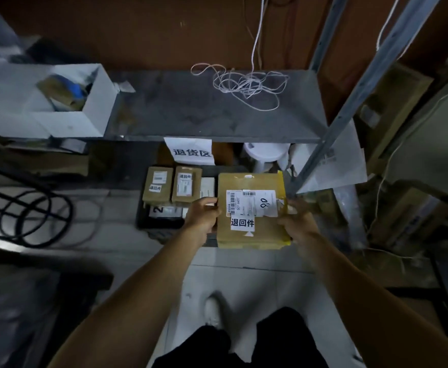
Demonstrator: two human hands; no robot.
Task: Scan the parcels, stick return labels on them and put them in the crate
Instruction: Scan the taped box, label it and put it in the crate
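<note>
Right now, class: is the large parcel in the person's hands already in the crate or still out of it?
Out. Both the left hand and the right hand grip the large parcel by its sides, above the right part of the black crate, not resting inside.

Dim, underexposed overall. Pale tiled floor (233,282) catches the most light; dark grey metal shelf (212,107) shows faint sheen. Corners fall to near black. Wide-angle bending at edges, motion blur left side and on right hand (297,224).

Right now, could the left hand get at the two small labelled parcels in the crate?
Probably not: the left hand grips the big parcel's edge. The small parcels lie uncovered just beyond it in the crate.
</note>
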